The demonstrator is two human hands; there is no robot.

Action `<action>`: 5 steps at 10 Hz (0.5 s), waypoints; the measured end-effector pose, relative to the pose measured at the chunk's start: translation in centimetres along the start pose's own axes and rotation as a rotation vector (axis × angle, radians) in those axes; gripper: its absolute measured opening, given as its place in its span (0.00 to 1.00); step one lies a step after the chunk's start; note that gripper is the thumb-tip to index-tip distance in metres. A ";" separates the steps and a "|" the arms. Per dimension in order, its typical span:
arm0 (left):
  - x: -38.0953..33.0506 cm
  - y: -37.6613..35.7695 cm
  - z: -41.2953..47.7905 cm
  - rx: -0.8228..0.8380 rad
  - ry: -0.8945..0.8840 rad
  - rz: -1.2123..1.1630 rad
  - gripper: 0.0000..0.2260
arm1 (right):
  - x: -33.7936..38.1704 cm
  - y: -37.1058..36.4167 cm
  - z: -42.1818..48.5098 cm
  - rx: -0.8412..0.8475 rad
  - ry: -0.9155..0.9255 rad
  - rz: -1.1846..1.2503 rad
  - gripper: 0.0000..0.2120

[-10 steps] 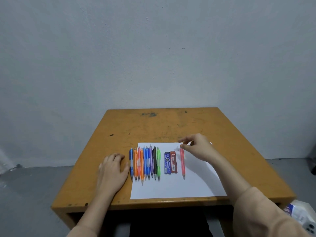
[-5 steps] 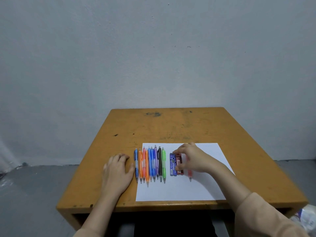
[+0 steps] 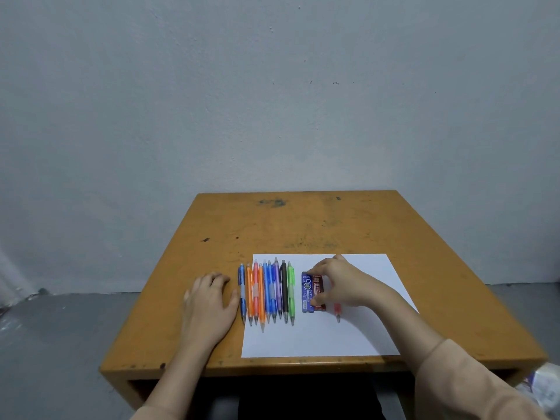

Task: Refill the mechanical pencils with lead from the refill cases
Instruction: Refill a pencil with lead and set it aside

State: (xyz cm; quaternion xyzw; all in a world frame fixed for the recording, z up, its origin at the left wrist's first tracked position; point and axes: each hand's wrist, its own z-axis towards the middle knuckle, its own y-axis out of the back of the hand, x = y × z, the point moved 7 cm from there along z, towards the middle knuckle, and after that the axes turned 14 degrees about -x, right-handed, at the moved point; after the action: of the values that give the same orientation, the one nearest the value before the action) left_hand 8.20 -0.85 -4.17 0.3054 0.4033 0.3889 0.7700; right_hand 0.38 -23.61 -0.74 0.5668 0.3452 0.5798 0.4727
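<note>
Several coloured mechanical pencils (image 3: 266, 291) lie side by side on the left part of a white paper sheet (image 3: 318, 338). Right of them lie a blue refill case (image 3: 306, 294) and a dark red refill case (image 3: 318, 291). My right hand (image 3: 339, 281) pinches the red case between thumb and fingers, and it still lies on the paper. A pink pencil (image 3: 337, 310) lies under that hand, only its tip end showing. My left hand (image 3: 209, 304) rests flat on the table, its thumb touching the blue pencil at the left of the row.
The orange wooden table (image 3: 303, 225) stands against a grey wall; its far half carries only stains. A white plastic bag (image 3: 542, 389) lies on the floor at the lower right. My sleeves come in over the table's front edge.
My right hand left the top of the pink pencil and moved left and nearer onto the red refill case. My left hand stayed in place.
</note>
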 end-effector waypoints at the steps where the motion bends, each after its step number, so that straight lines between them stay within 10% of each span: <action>1: -0.1 0.0 0.0 0.008 0.005 0.003 0.19 | 0.4 0.1 -0.1 0.014 0.019 -0.003 0.28; 5: 0.0 0.0 0.0 0.017 0.017 0.000 0.20 | 1.1 -0.4 0.4 0.020 -0.017 0.020 0.41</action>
State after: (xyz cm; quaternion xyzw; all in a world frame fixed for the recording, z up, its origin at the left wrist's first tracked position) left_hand 8.16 -0.85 -4.17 0.3086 0.4129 0.3880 0.7640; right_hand 0.93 -22.53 -0.69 0.5796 0.3414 0.5763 0.4642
